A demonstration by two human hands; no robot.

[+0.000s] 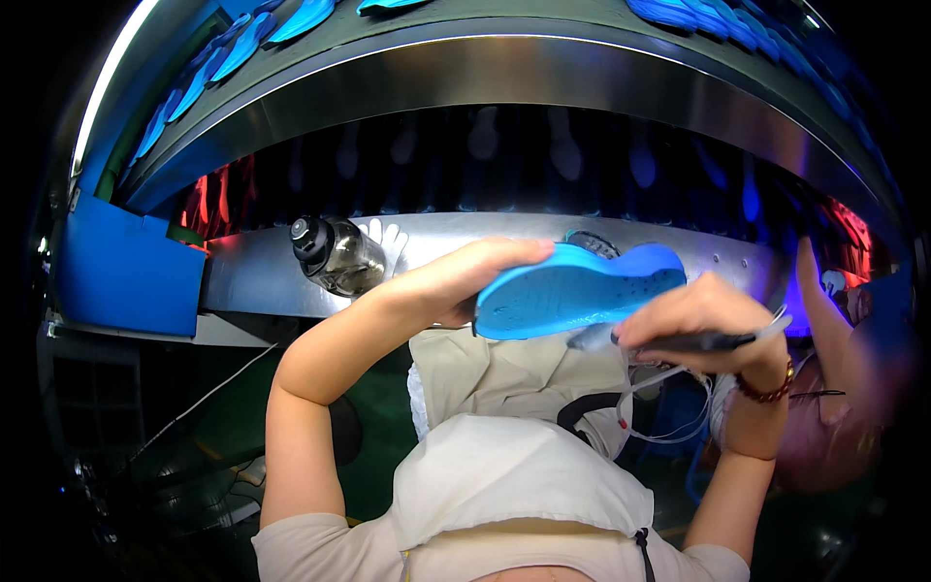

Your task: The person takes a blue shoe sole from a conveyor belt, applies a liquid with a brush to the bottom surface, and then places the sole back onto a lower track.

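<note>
On the far left I'm seeing a blue box sitting by the end of the metal counter. A dark-capped bottle is standing there, just beside a white glove. With the left hand I'm pinching the left end of a blue shoe sole, which is tilting between both hands at the counter's near edge. A dark-handled tool is pointing at its underside; contact I'm not discerning. My right hand's grip is pinching that handle. Beyond, a co-worker's forearm is reaching up.
</note>
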